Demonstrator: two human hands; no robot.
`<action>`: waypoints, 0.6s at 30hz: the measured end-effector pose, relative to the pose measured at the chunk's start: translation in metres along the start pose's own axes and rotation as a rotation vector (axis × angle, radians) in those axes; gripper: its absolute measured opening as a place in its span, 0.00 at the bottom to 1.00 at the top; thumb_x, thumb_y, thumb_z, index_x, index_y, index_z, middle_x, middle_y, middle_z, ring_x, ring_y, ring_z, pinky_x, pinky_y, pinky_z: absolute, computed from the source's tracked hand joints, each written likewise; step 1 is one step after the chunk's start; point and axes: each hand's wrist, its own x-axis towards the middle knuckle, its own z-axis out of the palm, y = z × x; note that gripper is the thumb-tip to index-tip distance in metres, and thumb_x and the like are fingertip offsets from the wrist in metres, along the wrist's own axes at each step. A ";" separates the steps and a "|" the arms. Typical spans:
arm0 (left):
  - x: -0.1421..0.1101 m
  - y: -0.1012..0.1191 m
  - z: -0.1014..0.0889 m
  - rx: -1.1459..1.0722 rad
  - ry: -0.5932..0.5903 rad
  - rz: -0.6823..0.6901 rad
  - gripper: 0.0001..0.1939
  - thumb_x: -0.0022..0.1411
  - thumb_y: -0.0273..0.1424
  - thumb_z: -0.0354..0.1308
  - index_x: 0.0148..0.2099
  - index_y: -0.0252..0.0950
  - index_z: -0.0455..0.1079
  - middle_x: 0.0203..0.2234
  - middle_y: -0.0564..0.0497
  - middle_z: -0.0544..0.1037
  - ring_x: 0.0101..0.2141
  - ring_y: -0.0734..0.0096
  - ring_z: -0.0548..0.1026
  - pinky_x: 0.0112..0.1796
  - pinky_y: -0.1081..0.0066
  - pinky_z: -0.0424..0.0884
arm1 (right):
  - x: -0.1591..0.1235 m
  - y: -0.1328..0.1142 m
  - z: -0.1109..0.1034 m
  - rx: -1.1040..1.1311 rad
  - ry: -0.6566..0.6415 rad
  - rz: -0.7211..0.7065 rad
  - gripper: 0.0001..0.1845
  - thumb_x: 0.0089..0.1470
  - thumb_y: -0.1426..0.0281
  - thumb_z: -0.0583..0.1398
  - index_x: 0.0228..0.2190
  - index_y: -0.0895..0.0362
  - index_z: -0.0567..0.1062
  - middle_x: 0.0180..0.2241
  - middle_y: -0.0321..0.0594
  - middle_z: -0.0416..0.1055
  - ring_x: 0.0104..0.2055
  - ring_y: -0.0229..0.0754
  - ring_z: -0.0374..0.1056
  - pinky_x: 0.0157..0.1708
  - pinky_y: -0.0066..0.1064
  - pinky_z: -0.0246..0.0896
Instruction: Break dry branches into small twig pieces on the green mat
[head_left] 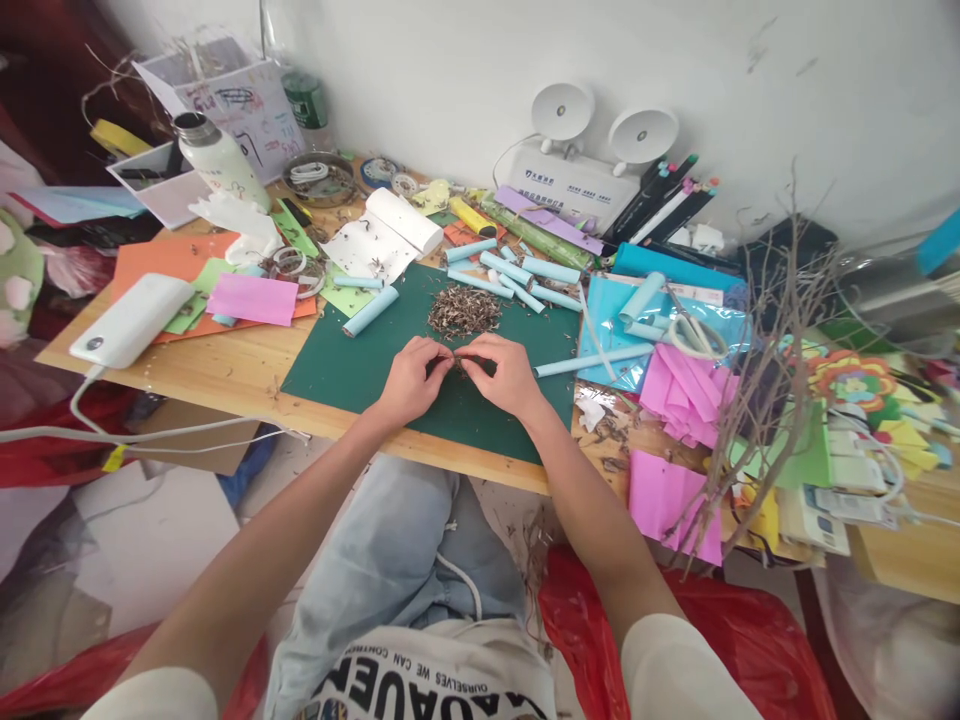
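My left hand (411,378) and my right hand (504,372) meet over the dark green cutting mat (337,365), fingers pinched together on a small dry twig piece (456,357) held between them. Just beyond my fingertips lies a heap of dry brown plant bits (463,310) on the mat. Several light blue paper rolls (510,272) lie at the mat's far edge, and one roll (370,311) rests to the left of the heap.
Bare branches (757,400) stand at the right over pink paper sheets (675,495). Scissors (694,335) lie on blue paper. A white power bank (131,320) sits at the left edge, a bottle (217,160) and boxes behind. A red bag (675,630) is below.
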 end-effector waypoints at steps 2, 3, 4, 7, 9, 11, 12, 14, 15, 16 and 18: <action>0.000 0.000 0.001 -0.006 0.000 -0.001 0.07 0.65 0.30 0.53 0.34 0.38 0.70 0.29 0.50 0.75 0.34 0.65 0.70 0.37 0.66 0.67 | 0.000 -0.002 0.000 -0.002 0.000 -0.009 0.06 0.54 0.72 0.61 0.34 0.54 0.80 0.33 0.39 0.76 0.33 0.40 0.69 0.36 0.32 0.64; 0.000 0.000 0.001 -0.006 0.000 -0.001 0.07 0.65 0.30 0.53 0.34 0.38 0.70 0.28 0.50 0.75 0.33 0.66 0.70 0.37 0.66 0.67 | 0.000 -0.002 0.001 -0.006 0.002 -0.012 0.05 0.53 0.72 0.62 0.33 0.54 0.79 0.32 0.38 0.75 0.32 0.40 0.69 0.35 0.32 0.64; 0.000 0.000 0.001 -0.005 -0.003 -0.005 0.07 0.65 0.31 0.53 0.34 0.38 0.70 0.28 0.50 0.75 0.33 0.66 0.70 0.37 0.66 0.66 | 0.000 -0.002 0.003 -0.010 0.005 -0.013 0.04 0.53 0.72 0.62 0.31 0.54 0.79 0.30 0.38 0.75 0.32 0.39 0.68 0.35 0.32 0.63; 0.000 0.000 0.001 0.005 -0.006 -0.015 0.07 0.64 0.31 0.54 0.33 0.38 0.70 0.28 0.50 0.75 0.33 0.66 0.70 0.36 0.66 0.66 | -0.001 0.000 0.007 -0.033 0.002 -0.006 0.06 0.55 0.72 0.60 0.28 0.55 0.76 0.28 0.37 0.72 0.30 0.39 0.66 0.34 0.31 0.61; -0.001 -0.001 0.001 0.019 -0.003 -0.007 0.07 0.64 0.30 0.54 0.33 0.37 0.70 0.28 0.50 0.75 0.33 0.66 0.70 0.36 0.66 0.66 | -0.001 0.000 0.009 -0.083 -0.010 -0.012 0.06 0.55 0.73 0.58 0.28 0.55 0.74 0.28 0.38 0.71 0.31 0.40 0.66 0.34 0.31 0.60; -0.001 -0.001 0.000 0.030 0.008 -0.001 0.07 0.64 0.29 0.53 0.33 0.37 0.70 0.28 0.50 0.75 0.33 0.66 0.70 0.37 0.66 0.67 | -0.001 0.001 0.010 -0.156 -0.019 -0.028 0.06 0.54 0.75 0.57 0.29 0.55 0.73 0.30 0.40 0.71 0.34 0.42 0.66 0.35 0.33 0.60; -0.001 -0.001 0.000 0.029 0.016 -0.009 0.07 0.64 0.30 0.54 0.33 0.37 0.71 0.28 0.50 0.75 0.33 0.66 0.70 0.37 0.66 0.67 | -0.001 0.001 0.010 -0.185 -0.020 -0.037 0.06 0.54 0.75 0.57 0.29 0.56 0.73 0.30 0.40 0.71 0.35 0.43 0.66 0.36 0.33 0.60; -0.002 -0.003 0.000 0.012 0.038 -0.045 0.07 0.64 0.31 0.54 0.34 0.37 0.72 0.29 0.50 0.76 0.33 0.67 0.71 0.38 0.67 0.68 | -0.001 0.001 0.008 -0.196 -0.022 -0.052 0.07 0.55 0.75 0.56 0.30 0.56 0.74 0.32 0.41 0.72 0.37 0.44 0.66 0.38 0.34 0.61; -0.002 -0.003 0.000 -0.003 0.048 -0.067 0.07 0.64 0.32 0.55 0.34 0.38 0.72 0.29 0.50 0.76 0.32 0.68 0.71 0.38 0.67 0.68 | -0.001 0.002 0.007 -0.182 -0.023 -0.060 0.08 0.56 0.75 0.56 0.30 0.56 0.75 0.32 0.41 0.72 0.38 0.44 0.67 0.39 0.34 0.61; -0.002 -0.004 0.000 -0.020 0.056 -0.088 0.07 0.64 0.32 0.55 0.34 0.38 0.72 0.29 0.51 0.76 0.32 0.68 0.71 0.37 0.67 0.68 | -0.001 0.003 0.006 -0.162 -0.021 -0.068 0.08 0.56 0.75 0.56 0.32 0.55 0.75 0.33 0.41 0.73 0.38 0.44 0.67 0.40 0.34 0.61; -0.002 -0.004 0.000 -0.048 0.058 -0.110 0.08 0.64 0.33 0.55 0.34 0.37 0.73 0.29 0.51 0.76 0.31 0.69 0.71 0.37 0.68 0.68 | -0.002 0.004 0.005 -0.127 -0.017 -0.084 0.07 0.56 0.73 0.58 0.35 0.55 0.77 0.35 0.41 0.74 0.38 0.43 0.68 0.41 0.34 0.62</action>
